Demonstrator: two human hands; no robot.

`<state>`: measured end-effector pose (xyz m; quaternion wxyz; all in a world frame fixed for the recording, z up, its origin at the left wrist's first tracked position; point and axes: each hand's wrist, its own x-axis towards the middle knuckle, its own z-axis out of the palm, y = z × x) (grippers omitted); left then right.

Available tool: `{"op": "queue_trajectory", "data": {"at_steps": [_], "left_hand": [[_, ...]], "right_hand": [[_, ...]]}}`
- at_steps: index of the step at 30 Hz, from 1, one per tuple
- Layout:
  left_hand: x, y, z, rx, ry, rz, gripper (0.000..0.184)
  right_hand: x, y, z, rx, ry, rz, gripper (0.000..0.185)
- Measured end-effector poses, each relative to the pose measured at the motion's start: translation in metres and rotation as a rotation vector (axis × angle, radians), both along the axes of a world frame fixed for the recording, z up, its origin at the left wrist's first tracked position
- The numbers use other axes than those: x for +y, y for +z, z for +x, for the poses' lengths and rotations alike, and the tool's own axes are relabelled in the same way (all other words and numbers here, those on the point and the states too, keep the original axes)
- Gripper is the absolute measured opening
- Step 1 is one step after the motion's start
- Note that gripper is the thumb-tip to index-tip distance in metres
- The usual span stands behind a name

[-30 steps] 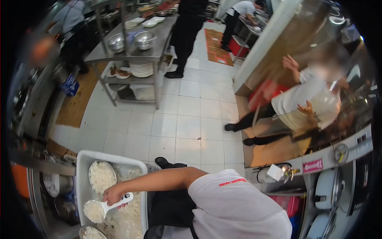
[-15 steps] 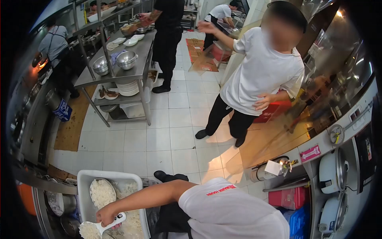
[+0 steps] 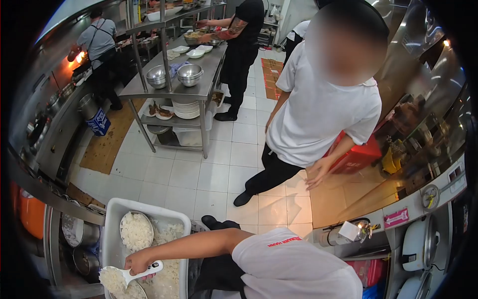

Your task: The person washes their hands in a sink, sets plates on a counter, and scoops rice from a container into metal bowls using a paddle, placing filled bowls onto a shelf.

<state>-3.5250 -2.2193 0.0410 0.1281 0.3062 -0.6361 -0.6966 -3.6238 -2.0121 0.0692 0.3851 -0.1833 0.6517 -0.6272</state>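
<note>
My right hand (image 3: 138,262) is closed around the handle of a white rice paddle (image 3: 149,270). Cooked rice (image 3: 113,280) is heaped on the paddle's blade, at the left side of a white plastic tub (image 3: 113,214). A metal bowl filled with rice (image 3: 136,231) rests inside the tub, above my hand in the picture. Under the paddle, part of a second bowl of rice (image 3: 130,291) shows, cut off by the lower edge. More loose rice (image 3: 169,279) lies in the tub. My left hand is not visible.
Close in front stands a person in a white shirt (image 3: 323,114). Behind are a steel table (image 3: 124,89) with metal bowls (image 3: 189,74), a person in black (image 3: 241,55) and a person at a stove (image 3: 97,45). Rice cookers (image 3: 418,244) sit at the right.
The camera view has shifted. The person in the white shirt has come closer and lowered a raised arm. My right hand still holds the rice-loaded paddle over the tub.
</note>
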Motion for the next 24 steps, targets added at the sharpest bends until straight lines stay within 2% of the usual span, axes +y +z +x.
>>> {"op": "queue_trajectory", "data": {"at_steps": [7, 11, 13, 24], "left_hand": [[0.003, 0.002, 0.004, 0.005, 0.013, 0.019, 0.036], [0.006, 0.004, 0.007, 0.004, 0.022, 0.027, 0.036], [0.007, 0.006, 0.007, 0.008, 0.027, 0.036, 0.037], [0.023, 0.036, 0.017, 0.031, 0.032, 0.037, 0.039]], "right_hand": [[0.004, 0.003, 0.002, -0.004, -0.016, 0.001, 0.031], [0.004, 0.008, 0.005, -0.007, -0.015, -0.012, 0.031], [0.004, 0.014, 0.007, -0.022, -0.057, -0.003, 0.024], [-0.001, 0.020, 0.006, -0.009, -0.007, 0.007, 0.027]]}}
